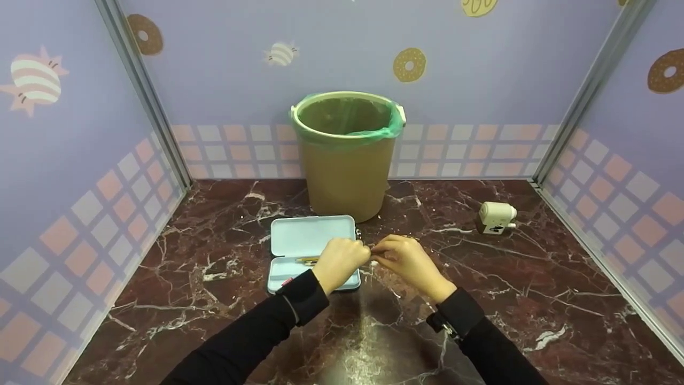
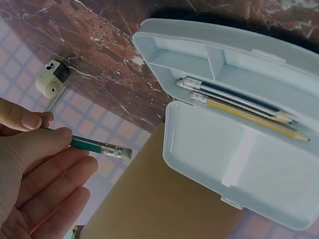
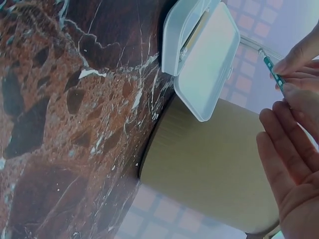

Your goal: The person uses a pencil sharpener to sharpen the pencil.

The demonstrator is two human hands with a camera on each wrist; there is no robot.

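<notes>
A green pencil [image 2: 85, 144] with a metal ferrule and a pale eraser is pinched between thumb and fingers of my left hand [image 1: 342, 262]. My right hand [image 1: 411, 263] meets the left and pinches the same pencil farther along; its other fingers extend loosely in the right wrist view. The pencil's far end is hidden by the fingers. Just beyond and left of the hands lies an open light-blue pencil case [image 1: 310, 235]. Inside it are a yellow pencil [image 2: 249, 115] and dark striped pencils [image 2: 234, 95], side by side.
Behind the case stands a tan trash bin [image 1: 347, 176] with a green liner. A cream crank pencil sharpener [image 1: 495, 218] is at the right on the dark red marble-patterned table [image 1: 224, 321]. Patterned panels [image 1: 224, 80] enclose the back and sides.
</notes>
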